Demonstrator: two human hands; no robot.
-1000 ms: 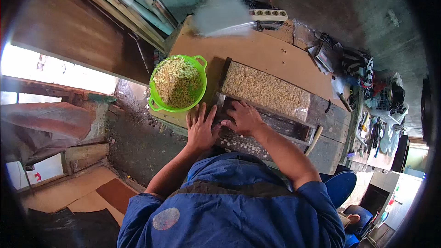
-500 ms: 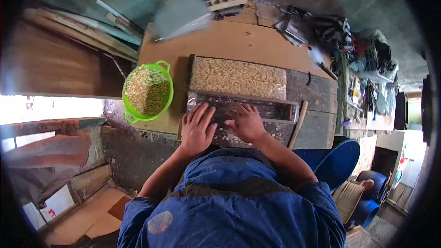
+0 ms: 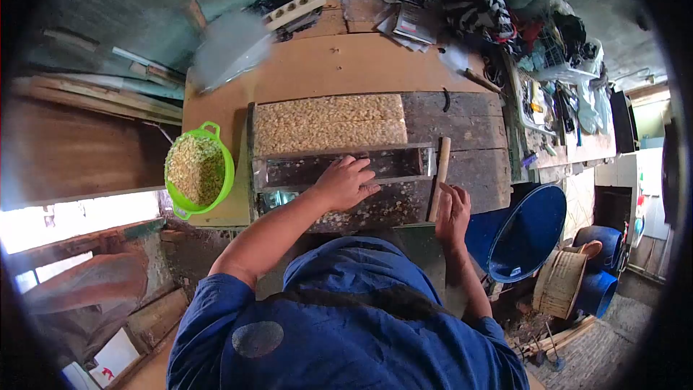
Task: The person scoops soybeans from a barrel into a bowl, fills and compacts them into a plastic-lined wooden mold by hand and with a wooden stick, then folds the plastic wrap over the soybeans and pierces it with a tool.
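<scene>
My left hand (image 3: 345, 182) rests over the long dark wooden frame (image 3: 307, 177) at the table's front, fingers lying across its near rail. To the right, my right hand (image 3: 453, 209) is beside a wooden stick (image 3: 439, 180), fingers loosely apart; whether they touch the stick is unclear. Behind the frame lies a flat, rectangular slab of pale nut-like pieces (image 3: 332, 123). A few loose pale bits are scattered on the dark board (image 3: 390, 206) near the left hand.
A green colander (image 3: 228, 173) heaped with pale pieces sits on the left. Clear plastic sheets (image 3: 234, 50) and a power strip (image 3: 296, 11) lie at the back. Blue barrels (image 3: 523, 235) stand at the right. A tray of tools (image 3: 535, 108) is on the far right.
The view has swung right. My left hand has moved right along the frame, and my right hand has left the frame and come down beside the stick.
</scene>
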